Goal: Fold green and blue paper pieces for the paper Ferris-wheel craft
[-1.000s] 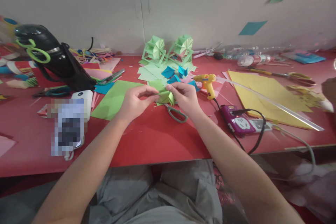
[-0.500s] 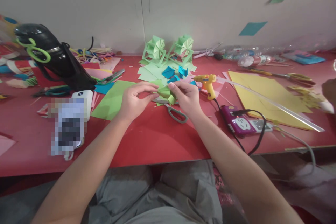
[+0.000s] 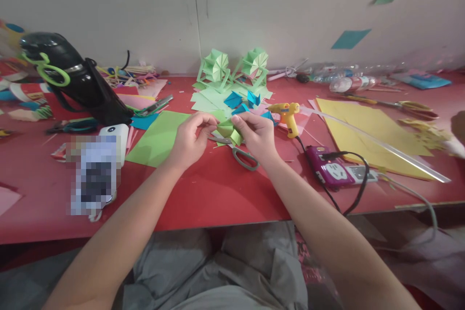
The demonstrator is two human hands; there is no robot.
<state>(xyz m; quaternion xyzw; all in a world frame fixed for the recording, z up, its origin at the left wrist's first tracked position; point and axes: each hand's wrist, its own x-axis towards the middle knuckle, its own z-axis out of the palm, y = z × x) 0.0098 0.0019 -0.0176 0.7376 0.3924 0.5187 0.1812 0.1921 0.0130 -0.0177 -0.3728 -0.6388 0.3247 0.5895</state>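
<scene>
Two hands, one folded green paper (image 3: 225, 129), out over the middle of the bench (image 3: 218, 198)!
Your right hand (image 3: 257, 136) has it pinched, thumb pressed against fingers; your left hand (image 3: 192, 140) curls nearly closed at the paper's left end, and whether it grips there I can't tell. One pair of scissors (image 3: 241, 165) lies just below, partly covered, with red surface running on to the front edge. One glue gun (image 3: 289, 121) sits to the right, two green paper wheels (image 3: 218, 67) stand near the back edge. Blue pieces (image 3: 234, 100) overlap, too jumbled to count.
</scene>
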